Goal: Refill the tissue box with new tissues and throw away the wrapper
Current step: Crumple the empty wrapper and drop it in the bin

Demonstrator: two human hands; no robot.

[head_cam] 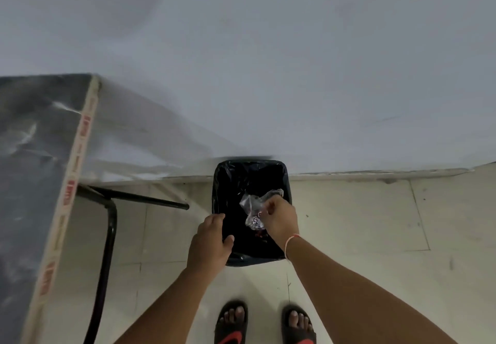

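Pinching the crumpled clear wrapper (255, 211) between closed fingertips, the right hand (280, 216) holds it over the black-lined bin (228, 177) at lower centre of the frame, while the left hand (210, 239) rests on the bin's near-left rim, fingers curled over the liner. The light film could cling to the fingers or drift out past the rim if released too high. The tissue box is not in view.
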